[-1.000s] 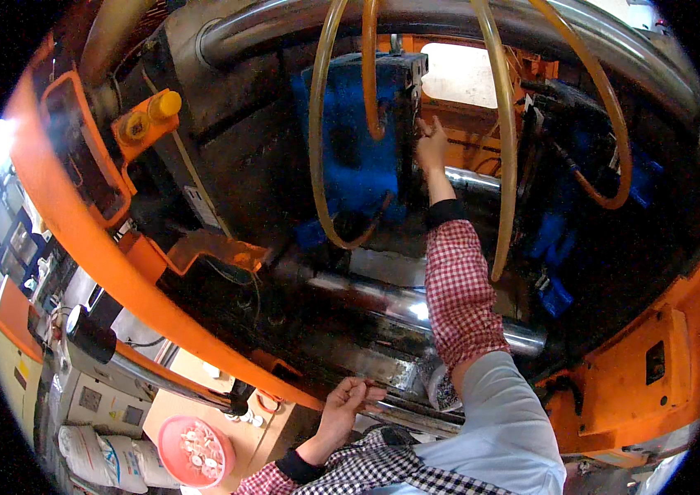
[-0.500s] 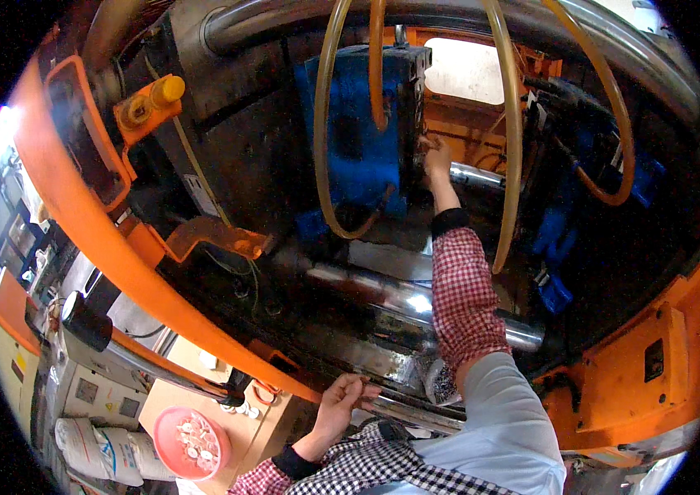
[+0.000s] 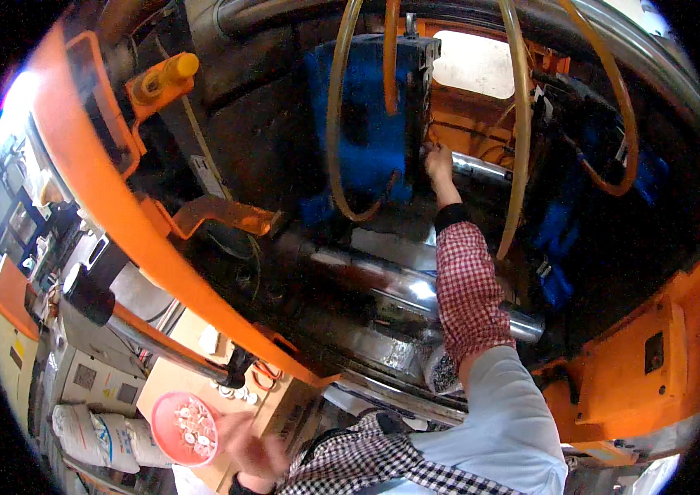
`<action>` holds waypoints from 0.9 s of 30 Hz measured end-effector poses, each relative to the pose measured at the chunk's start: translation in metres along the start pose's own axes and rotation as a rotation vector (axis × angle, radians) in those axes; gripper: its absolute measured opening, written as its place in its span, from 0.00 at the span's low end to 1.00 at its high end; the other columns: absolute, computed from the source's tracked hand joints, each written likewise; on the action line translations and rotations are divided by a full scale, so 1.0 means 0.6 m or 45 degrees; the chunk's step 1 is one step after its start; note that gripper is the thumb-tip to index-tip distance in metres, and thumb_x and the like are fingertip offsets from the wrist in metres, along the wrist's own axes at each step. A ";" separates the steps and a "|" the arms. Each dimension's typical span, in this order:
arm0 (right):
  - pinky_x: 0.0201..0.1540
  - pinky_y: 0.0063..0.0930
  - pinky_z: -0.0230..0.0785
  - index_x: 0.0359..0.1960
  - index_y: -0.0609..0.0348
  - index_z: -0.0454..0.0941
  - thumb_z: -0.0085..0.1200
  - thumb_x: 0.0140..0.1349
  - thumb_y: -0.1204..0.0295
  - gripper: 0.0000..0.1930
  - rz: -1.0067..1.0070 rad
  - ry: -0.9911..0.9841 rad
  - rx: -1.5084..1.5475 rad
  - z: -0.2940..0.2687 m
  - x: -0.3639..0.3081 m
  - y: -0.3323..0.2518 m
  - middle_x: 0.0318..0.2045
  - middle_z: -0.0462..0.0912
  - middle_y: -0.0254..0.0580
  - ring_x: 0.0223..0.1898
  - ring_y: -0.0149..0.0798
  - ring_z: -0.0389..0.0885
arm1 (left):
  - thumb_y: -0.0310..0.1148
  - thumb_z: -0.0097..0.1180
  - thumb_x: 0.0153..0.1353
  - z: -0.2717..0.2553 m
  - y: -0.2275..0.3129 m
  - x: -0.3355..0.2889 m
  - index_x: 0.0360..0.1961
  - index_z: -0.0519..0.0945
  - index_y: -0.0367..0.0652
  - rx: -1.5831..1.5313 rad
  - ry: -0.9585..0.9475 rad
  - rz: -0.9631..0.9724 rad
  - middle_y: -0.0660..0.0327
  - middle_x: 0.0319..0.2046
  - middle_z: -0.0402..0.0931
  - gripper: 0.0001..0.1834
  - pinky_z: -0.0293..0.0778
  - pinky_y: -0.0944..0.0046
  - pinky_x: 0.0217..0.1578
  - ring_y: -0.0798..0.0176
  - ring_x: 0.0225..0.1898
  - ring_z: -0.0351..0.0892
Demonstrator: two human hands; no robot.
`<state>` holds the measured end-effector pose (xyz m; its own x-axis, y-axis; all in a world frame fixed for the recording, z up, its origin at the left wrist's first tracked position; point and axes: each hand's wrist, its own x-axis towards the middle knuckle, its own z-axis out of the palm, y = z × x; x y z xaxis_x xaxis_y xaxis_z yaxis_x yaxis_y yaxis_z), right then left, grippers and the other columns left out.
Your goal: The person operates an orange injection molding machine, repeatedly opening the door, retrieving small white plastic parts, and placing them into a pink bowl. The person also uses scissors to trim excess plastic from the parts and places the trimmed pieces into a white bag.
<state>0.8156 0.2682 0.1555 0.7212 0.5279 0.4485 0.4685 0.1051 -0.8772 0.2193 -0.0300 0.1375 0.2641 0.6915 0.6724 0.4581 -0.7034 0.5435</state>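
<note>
My right hand [image 3: 441, 165] reaches deep into the machine, at the right-hand face of a blue mould block [image 3: 366, 124]. Its fingers are curled together against that face; whatever they hold, if anything, is hidden. Low in the picture, my left hand [image 3: 255, 448] is smeared by motion, and its fingers cannot be made out. It is just right of a pink bowl [image 3: 159, 425] that contains small white and pinkish moulded parts [image 3: 195, 429]. The bowl stands on a tan tabletop [image 3: 156, 381].
Yellowish hoses [image 3: 523, 124] hang before the mould. Steel bars [image 3: 399, 285] cross below my right arm. An orange frame [image 3: 136, 239] borders the opening. Orange-handled hand tools [image 3: 266, 376] and white round parts [image 3: 239, 393] lie on the tabletop. Sacks [image 3: 90, 437] stand left.
My left hand has moved left and down from the machine's front edge toward the pink bowl. My right hand stays at the mould face, its fingers more curled. The view has shifted slightly.
</note>
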 end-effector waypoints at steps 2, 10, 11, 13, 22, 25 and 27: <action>0.46 0.37 0.63 0.49 0.68 0.66 0.38 0.55 0.76 0.19 0.042 0.159 -0.094 0.005 -0.046 -0.059 0.41 0.75 0.58 0.44 0.54 0.73 | 0.24 0.48 0.52 -0.001 0.028 0.054 0.56 0.52 0.34 0.080 0.595 -0.014 0.46 0.54 0.53 0.30 0.54 0.54 0.54 0.51 0.54 0.56; 0.33 0.23 0.65 0.44 0.63 0.70 0.45 0.60 0.71 0.13 -0.392 0.164 0.268 -0.091 -0.413 -0.320 0.27 0.79 0.44 0.29 0.31 0.75 | 0.30 0.51 0.58 0.016 -0.022 0.184 0.26 0.70 0.39 -0.889 0.200 -0.481 0.65 0.14 0.68 0.07 0.62 0.75 0.17 0.74 0.15 0.65; 0.28 0.23 0.64 0.43 0.64 0.71 0.44 0.61 0.70 0.12 -0.430 0.116 0.213 -0.106 -0.485 -0.328 0.24 0.77 0.40 0.25 0.27 0.72 | 0.30 0.52 0.58 0.012 -0.022 0.180 0.24 0.70 0.40 -0.870 0.175 -0.485 0.66 0.13 0.68 0.08 0.61 0.75 0.16 0.74 0.15 0.65; 0.22 0.34 0.63 0.36 0.59 0.73 0.49 0.53 0.72 0.09 -1.104 -0.025 -0.192 -0.157 -0.646 -0.335 0.20 0.72 0.41 0.20 0.40 0.70 | 0.30 0.53 0.57 0.007 -0.020 0.172 0.24 0.72 0.39 -0.856 0.085 -0.524 0.65 0.15 0.70 0.08 0.64 0.75 0.20 0.74 0.17 0.68; 0.16 0.36 0.66 0.20 0.56 0.71 0.49 0.56 0.62 0.12 -0.659 -1.002 -0.471 -0.171 -1.005 -0.126 0.11 0.72 0.43 0.14 0.45 0.74 | 0.21 0.46 0.58 0.035 0.085 0.106 0.39 0.66 0.36 -1.328 -0.941 -0.217 0.58 0.35 0.73 0.08 0.69 0.70 0.38 0.68 0.36 0.74; 0.18 0.41 0.67 0.23 0.56 0.73 0.46 0.57 0.59 0.15 -0.533 -1.088 -0.623 -0.157 -1.030 -0.094 0.11 0.73 0.46 0.14 0.49 0.74 | 0.22 0.46 0.58 0.066 0.124 0.091 0.43 0.64 0.35 -1.166 -1.242 0.182 0.59 0.35 0.73 0.11 0.69 0.67 0.41 0.66 0.37 0.73; 0.19 0.41 0.67 0.24 0.57 0.73 0.46 0.57 0.59 0.14 -0.468 -1.098 -0.668 -0.161 -1.034 -0.075 0.12 0.73 0.47 0.16 0.49 0.74 | 0.23 0.47 0.58 0.099 0.169 0.077 0.45 0.62 0.35 -1.428 -1.467 0.092 0.58 0.36 0.71 0.14 0.68 0.65 0.42 0.65 0.39 0.72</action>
<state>0.3966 -0.1456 -0.0669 -0.0156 0.9759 0.2175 0.8921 0.1118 -0.4378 0.3281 -0.0596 0.1940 0.9604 0.0384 0.2758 -0.2682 -0.1396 0.9532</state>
